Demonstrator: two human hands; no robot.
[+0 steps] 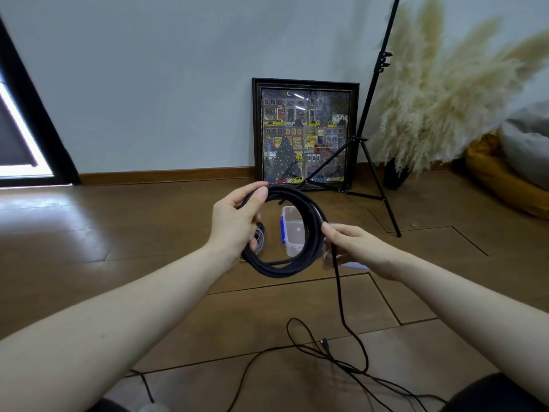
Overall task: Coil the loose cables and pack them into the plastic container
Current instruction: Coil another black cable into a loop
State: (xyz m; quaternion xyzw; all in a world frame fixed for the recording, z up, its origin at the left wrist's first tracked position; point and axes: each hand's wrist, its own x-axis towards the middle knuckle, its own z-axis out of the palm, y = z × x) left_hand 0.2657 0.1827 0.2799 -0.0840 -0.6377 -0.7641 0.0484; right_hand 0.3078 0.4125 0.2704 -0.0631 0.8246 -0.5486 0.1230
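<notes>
**Fingers pinch a black cable coil above the floor**

Fingers of the right hand [353, 248], right of centre in the frame, are pressed together and pinch one strand of the black cable [300, 233] where it leaves the coil. The left hand [237, 221], just left of centre, grips the coil at its upper left side, with the thumb laid over the loops and the other fingers curled behind them. The coil hangs in the air between both hands, in the middle of the frame.

From the right hand the free end drops down to the wooden floor [118, 233] and lies in loose curves at the bottom of the frame, together with a thinner black cable [300, 343]. Through and behind the coil I see the plastic container [292, 230], clear with a blue clip, standing on the floor. Further back, a framed picture [306, 135] leans on the wall, a black tripod stand [370, 144] is beside it, and pampas grass [439, 93] fills the upper right.
</notes>
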